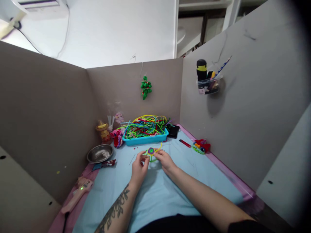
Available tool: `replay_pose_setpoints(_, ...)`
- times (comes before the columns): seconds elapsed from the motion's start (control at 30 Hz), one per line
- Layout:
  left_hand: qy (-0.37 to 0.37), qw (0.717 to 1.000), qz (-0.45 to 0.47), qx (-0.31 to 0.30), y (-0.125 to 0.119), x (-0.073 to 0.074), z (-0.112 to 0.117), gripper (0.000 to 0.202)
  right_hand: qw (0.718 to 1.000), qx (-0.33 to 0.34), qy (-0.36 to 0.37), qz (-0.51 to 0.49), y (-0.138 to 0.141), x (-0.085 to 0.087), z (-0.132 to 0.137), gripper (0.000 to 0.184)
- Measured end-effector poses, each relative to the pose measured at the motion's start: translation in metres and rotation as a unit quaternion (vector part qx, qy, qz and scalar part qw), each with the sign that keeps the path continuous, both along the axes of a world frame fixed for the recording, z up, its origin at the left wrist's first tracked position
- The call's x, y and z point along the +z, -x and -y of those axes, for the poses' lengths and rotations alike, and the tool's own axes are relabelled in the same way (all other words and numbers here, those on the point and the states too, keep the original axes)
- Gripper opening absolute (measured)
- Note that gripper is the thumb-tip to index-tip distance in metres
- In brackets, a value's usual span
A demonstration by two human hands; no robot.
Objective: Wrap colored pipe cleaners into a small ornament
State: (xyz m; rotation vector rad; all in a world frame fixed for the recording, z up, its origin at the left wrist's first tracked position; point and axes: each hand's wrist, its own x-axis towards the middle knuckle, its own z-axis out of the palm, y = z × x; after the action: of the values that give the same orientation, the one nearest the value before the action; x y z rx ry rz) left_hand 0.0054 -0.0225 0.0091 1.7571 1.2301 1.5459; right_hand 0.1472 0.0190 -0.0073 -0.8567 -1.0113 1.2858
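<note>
A small pipe-cleaner piece [151, 151] is held up between my hands over the light blue cloth. It has a purple ring with a green middle, yellow and green loops below, and a yellow end sticking up at the right. My left hand [140, 164] pinches its left side with thumb and fingers. My right hand [165, 159] grips the right side, thumb near the purple ring. A thin wire [132, 159] lies on the cloth left of my left hand. Behind the piece stands a blue tray [145, 140] heaped with colourful pipe cleaners [147, 126].
At left are a metal bowl [100, 153] with white bits, a foil-like packet [104, 164] and a pink glue gun [79, 194] with a green light. A red cutter [185, 143] and bundled pipe cleaners [201, 146] lie at right. Grey panels enclose three sides.
</note>
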Motion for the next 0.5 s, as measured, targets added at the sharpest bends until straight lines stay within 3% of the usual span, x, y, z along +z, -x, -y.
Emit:
replay_pose_setpoints(0.13, 0.022, 0.996, 0.063, 0.053, 0.002, -0.003, -0.006, 0.039, 0.996, -0.007, 0.069, -0.062, -0.007, 0.005, -0.004, 0.033)
replay_pose_setpoints(0.33, 0.162, 0.959, 0.208, -0.105, -0.007, -0.008, -0.013, 0.069, 0.990, 0.035, 0.085, -0.104, -0.007, 0.008, 0.000, 0.032)
replay_pose_setpoints(0.5, 0.188, 0.958, 0.195, -0.093, -0.008, -0.005, -0.008, 0.070, 0.988, 0.071, 0.073, -0.119, -0.002, 0.009, 0.004, 0.031)
